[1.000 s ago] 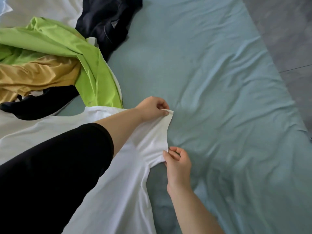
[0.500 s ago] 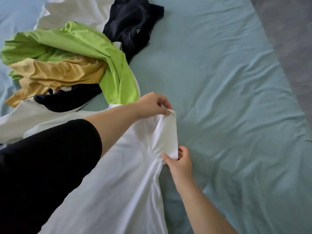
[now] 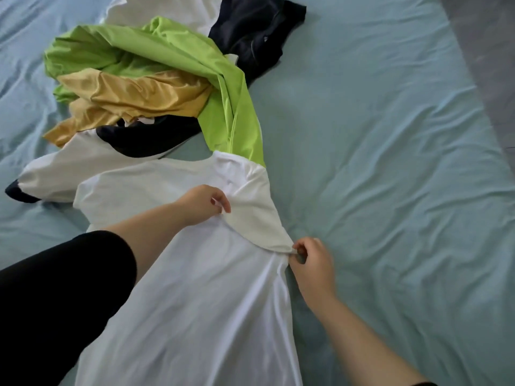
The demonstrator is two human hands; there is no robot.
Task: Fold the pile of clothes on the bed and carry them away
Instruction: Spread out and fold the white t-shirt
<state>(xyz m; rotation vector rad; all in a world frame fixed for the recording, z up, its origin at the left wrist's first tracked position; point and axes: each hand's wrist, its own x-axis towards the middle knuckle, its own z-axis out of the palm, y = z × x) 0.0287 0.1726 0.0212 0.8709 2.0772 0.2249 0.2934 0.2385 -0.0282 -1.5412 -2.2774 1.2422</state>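
Both my hands pinch the white shirt (image 3: 200, 302) in the middle of the frame; the pile (image 3: 145, 87) lies at upper left.

At lower left I see my black top (image 3: 55, 296) covering the upper arm. Above it, the unfolded pile is a lime-green garment (image 3: 231, 112) over a gold one (image 3: 133, 93), with a dark garment (image 3: 250, 32) at the top edge, all on the bed (image 3: 390, 190). The white shirt lies flat from the bottom centre up to the pile's near edge. My left hand (image 3: 202, 203) has its fingers curled, pinching the hem of the shirt sleeve (image 3: 256, 218), which is turned in over the shirt's body. Just right and lower, my right hand (image 3: 313, 260) pinches the sleeve's lower corner between thumb and fingertips. The wrinkled teal sheet fills the right side, with grey floor (image 3: 487, 51) at upper right.
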